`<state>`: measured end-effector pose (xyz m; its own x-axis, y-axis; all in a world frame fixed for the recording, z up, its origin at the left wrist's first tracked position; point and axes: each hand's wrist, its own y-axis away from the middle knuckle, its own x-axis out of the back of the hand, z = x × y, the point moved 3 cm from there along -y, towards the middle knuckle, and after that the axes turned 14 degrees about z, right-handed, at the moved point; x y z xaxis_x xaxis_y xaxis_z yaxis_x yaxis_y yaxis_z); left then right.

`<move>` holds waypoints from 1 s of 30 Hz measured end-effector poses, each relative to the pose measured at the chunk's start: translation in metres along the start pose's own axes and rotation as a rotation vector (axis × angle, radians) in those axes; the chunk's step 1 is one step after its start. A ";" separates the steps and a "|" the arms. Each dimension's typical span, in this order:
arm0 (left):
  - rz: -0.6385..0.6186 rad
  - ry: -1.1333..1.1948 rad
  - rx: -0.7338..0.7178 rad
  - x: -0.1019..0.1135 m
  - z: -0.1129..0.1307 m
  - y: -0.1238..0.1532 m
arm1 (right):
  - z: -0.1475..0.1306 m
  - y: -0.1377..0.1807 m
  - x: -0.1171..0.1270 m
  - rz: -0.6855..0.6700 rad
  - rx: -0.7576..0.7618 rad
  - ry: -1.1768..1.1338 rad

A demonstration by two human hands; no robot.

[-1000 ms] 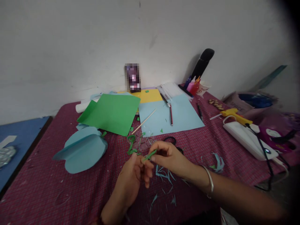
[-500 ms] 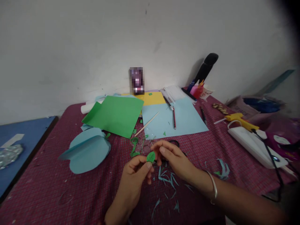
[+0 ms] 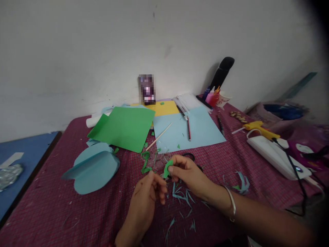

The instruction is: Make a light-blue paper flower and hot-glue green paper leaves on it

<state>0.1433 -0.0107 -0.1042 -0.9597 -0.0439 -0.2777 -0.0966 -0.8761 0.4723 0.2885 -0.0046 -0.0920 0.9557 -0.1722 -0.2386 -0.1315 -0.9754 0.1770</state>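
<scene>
My right hand [image 3: 189, 173] pinches a small green paper leaf [image 3: 168, 169] between thumb and fingertips, just above the red checked tablecloth [image 3: 77, 212]. Close beside it to the left, my left hand [image 3: 147, 195] has its fingers curled in a pinch at the leaf's lower end; what they hold is too small to name. Pale blue paper slivers [image 3: 181, 195] lie under both hands. Black scissors [image 3: 190, 157] show partly behind my right hand.
Green paper scraps [image 3: 146, 161], a green sheet [image 3: 125, 127], a light blue sheet [image 3: 190, 132] with a pencil and a wooden stick, and folded blue round shapes [image 3: 94, 167] lie ahead. A yellow glue gun [image 3: 257, 127] and white device [image 3: 275, 152] sit right. Glue bottles [image 3: 212, 97] stand by the wall.
The green leaf has passed from my left fingertips to my right thumb and fingers. Both hands stay close together over the blue slivers.
</scene>
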 end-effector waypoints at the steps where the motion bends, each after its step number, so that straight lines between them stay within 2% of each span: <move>1: 0.008 0.012 0.000 0.000 0.001 0.000 | 0.000 0.000 0.000 0.005 -0.009 -0.005; 5: 0.051 -0.021 -0.074 0.001 0.000 -0.002 | 0.003 0.001 -0.001 -0.015 -0.004 0.024; 9: 0.022 -0.160 -0.166 0.002 -0.005 -0.005 | 0.009 0.004 -0.001 -0.032 0.031 0.118; 12: -0.007 -0.218 -0.156 0.000 -0.006 -0.009 | 0.011 0.005 -0.001 -0.071 0.058 0.160; 15: -0.040 -0.297 -0.168 -0.001 0.003 -0.002 | 0.008 0.002 0.004 -0.069 0.061 0.210; 17: -0.055 -0.362 -0.254 0.006 0.022 0.010 | 0.003 -0.002 0.012 -0.020 0.054 0.261; 19: 0.009 -0.443 -0.442 0.022 0.051 0.027 | -0.001 -0.007 0.020 0.034 0.044 0.300; 20: 0.093 -0.515 -0.581 0.034 0.070 0.035 | -0.003 -0.010 0.024 0.052 0.039 0.306; 22: 0.356 -0.671 -0.887 0.061 0.109 0.045 | -0.006 -0.014 0.029 0.073 0.029 0.302; 24: 0.598 -0.906 -1.161 0.088 0.141 0.043 | -0.009 -0.017 0.032 0.083 0.021 0.295; 25: 0.641 -1.056 -1.237 0.099 0.152 0.034 | -0.010 -0.018 0.033 0.085 0.018 0.295; 26: 0.650 -1.186 -1.259 0.110 0.159 0.023 | -0.011 -0.018 0.033 0.083 0.014 0.294; 28: 0.569 -1.366 -1.138 0.131 0.163 -0.005 | -0.012 -0.019 0.033 0.070 0.013 0.287; 30: 0.483 -1.354 -1.022 0.147 0.162 -0.022 | -0.011 -0.018 0.033 0.051 0.024 0.286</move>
<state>-0.0384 0.0797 -0.0202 -0.4258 -0.4384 0.7915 -0.0838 -0.8519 -0.5169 0.3251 0.0090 -0.0921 0.9827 -0.1786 0.0499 -0.1843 -0.9701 0.1582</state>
